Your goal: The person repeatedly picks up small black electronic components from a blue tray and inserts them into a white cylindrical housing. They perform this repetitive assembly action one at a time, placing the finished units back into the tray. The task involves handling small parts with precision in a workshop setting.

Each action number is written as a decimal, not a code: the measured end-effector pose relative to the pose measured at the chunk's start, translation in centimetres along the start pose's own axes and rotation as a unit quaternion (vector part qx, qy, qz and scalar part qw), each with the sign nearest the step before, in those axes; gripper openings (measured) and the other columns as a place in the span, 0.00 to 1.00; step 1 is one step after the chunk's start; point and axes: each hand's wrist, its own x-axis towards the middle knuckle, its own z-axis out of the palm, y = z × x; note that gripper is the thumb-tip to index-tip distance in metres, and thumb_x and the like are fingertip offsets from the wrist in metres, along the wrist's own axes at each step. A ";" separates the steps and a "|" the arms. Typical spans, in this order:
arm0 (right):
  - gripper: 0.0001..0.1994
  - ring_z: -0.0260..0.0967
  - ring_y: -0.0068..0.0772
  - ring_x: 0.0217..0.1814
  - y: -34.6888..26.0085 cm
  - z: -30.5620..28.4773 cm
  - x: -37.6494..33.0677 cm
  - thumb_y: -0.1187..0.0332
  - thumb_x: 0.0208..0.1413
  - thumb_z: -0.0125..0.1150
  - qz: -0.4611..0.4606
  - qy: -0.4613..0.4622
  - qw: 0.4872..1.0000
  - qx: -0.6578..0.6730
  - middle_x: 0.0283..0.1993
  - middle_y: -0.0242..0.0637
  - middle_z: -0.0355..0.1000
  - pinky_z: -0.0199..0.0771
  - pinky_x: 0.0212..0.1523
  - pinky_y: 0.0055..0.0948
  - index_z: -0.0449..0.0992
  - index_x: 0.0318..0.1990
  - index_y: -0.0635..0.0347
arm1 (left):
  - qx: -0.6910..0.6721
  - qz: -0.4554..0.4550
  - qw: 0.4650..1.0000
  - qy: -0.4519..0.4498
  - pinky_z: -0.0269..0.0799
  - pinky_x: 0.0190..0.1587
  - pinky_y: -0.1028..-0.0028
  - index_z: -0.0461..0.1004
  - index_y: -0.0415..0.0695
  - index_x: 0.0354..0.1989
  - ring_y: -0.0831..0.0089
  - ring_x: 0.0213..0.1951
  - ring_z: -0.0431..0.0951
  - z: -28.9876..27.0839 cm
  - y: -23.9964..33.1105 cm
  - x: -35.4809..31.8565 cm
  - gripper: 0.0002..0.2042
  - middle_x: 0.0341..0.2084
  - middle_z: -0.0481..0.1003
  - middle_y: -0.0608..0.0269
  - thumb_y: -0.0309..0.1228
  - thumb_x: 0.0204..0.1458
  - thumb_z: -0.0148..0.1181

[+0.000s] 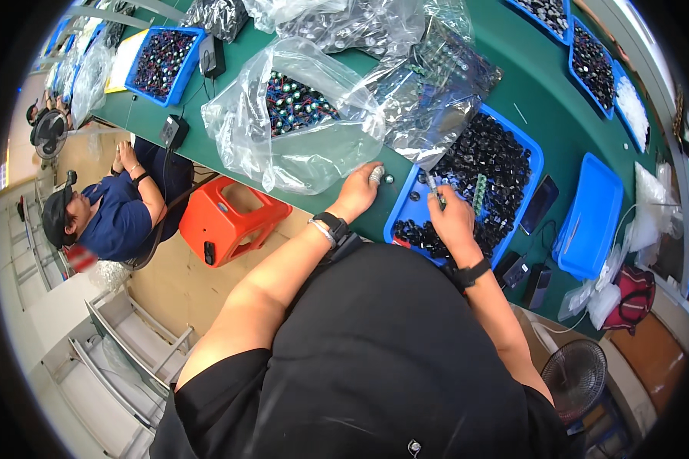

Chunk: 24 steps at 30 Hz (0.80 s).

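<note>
My left hand point(357, 191) is closed at the edge of the green table, its fingertips around a small silvery-white piece point(376, 175) whose kind I cannot make out. A small round part point(390, 179) lies just to the right of these fingertips. My right hand point(455, 220) is over the blue tray point(540, 153), fingers closed round a slim tool with a silvery tip point(432, 182). Many small black parts point(501, 157) fill that tray. A narrow green strip point(479, 193) lies on them, beside my right hand.
A clear plastic bag point(237, 115) of wired parts and a shiny grey bag point(436, 99) lie beyond my hands. Rightward are a phone point(540, 204) and a blue tray point(589, 206). A red stool point(210, 222) and a seated person point(115, 206) are at left.
</note>
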 end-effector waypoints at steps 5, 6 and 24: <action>0.13 0.72 0.47 0.31 -1.6 0.7 0.0 0.63 0.54 0.52 -0.175 0.016 0.984 0.005 0.29 0.44 0.74 0.71 0.33 0.41 0.72 0.44 0.59 | -0.009 -0.020 0.997 -0.072 0.68 0.41 0.68 0.73 0.48 0.47 0.65 0.33 0.71 -1.7 2.3 -0.9 0.18 0.33 0.69 0.57 0.23 0.46 0.57; 0.13 0.72 0.46 0.31 -2.0 0.9 0.1 0.64 0.54 0.52 -0.175 -0.006 0.984 -0.013 0.29 0.44 0.74 0.71 0.32 0.41 0.71 0.45 0.59 | 0.015 -0.010 0.997 -0.070 0.68 0.40 0.68 0.73 0.49 0.47 0.66 0.33 0.71 -1.5 2.5 -0.8 0.17 0.33 0.69 0.58 0.23 0.45 0.58; 0.17 0.72 0.43 0.23 -3.2 3.0 0.8 0.69 0.51 0.51 -0.212 -0.035 0.965 -0.149 0.26 0.44 0.73 0.71 0.26 0.38 0.72 0.50 0.58 | 0.079 -0.035 0.993 -0.079 0.70 0.42 0.64 0.73 0.53 0.43 0.60 0.40 0.74 -1.5 3.5 0.0 0.15 0.38 0.70 0.61 0.27 0.44 0.59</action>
